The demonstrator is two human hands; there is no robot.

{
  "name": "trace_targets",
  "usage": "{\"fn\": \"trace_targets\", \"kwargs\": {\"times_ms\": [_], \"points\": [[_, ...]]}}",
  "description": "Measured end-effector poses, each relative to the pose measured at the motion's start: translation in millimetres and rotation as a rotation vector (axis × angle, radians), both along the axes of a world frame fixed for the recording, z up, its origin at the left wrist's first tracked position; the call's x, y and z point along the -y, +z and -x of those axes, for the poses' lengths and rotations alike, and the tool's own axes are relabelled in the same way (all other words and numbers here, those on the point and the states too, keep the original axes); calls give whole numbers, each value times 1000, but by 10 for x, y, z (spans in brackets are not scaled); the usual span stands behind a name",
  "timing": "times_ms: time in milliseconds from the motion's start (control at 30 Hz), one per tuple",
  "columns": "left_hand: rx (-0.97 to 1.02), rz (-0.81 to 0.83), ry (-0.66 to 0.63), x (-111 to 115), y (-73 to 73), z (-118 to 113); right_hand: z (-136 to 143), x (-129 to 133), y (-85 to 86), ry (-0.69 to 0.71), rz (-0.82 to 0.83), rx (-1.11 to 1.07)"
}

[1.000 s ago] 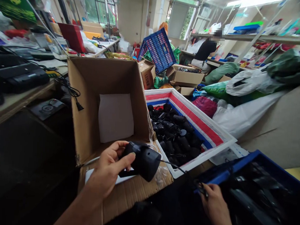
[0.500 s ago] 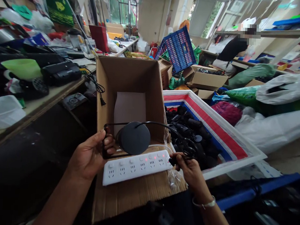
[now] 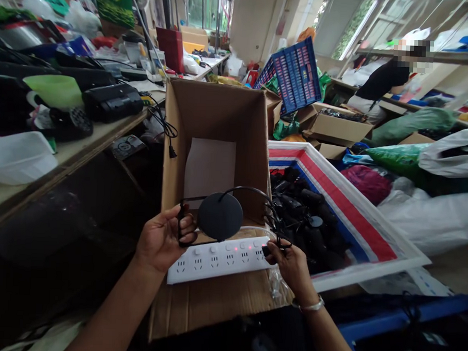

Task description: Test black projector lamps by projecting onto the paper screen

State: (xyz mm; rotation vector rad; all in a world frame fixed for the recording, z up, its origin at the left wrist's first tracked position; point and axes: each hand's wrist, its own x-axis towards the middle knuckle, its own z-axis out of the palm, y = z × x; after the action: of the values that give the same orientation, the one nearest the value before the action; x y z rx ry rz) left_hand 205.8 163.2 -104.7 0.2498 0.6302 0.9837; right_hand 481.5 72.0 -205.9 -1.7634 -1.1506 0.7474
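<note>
My left hand (image 3: pixel 163 237) grips the black frame-like handle of a dark device with a round, flat end (image 3: pixel 220 216). This device hangs over the back edge of a white power strip (image 3: pixel 220 263). Closed around a black plug and looped black cord, my right hand (image 3: pixel 286 260) is at the strip's right end, by the last socket. Whether the plug is in the socket cannot be made out. Red lights glow on the strip, which lies on a cardboard flap (image 3: pixel 205 309). Behind it stands an open cardboard box (image 3: pixel 217 107) with a pale sheet inside.
At the right, a white-rimmed bin (image 3: pixel 371 228) with a striped lining holds many black devices. A cluttered table (image 3: pixel 99 149) runs along the left. Blue crates (image 3: pixel 296 77) and bags stand behind. A person in black (image 3: pixel 383 78) is at the back right.
The view has shifted, so the surroundings appear farther right. My right hand with the plug has come over the strip's right end. My left hand still holds the device.
</note>
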Motion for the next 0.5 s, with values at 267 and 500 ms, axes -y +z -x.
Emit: {"fn": "trace_targets", "kwargs": {"times_ms": [267, 500], "points": [[2, 19, -17, -42, -92, -53, 130, -3, 60, 43, -45, 266], [-1, 31, -30, -90, -135, -128, 162, -26, 102, 38, -85, 513]]}}
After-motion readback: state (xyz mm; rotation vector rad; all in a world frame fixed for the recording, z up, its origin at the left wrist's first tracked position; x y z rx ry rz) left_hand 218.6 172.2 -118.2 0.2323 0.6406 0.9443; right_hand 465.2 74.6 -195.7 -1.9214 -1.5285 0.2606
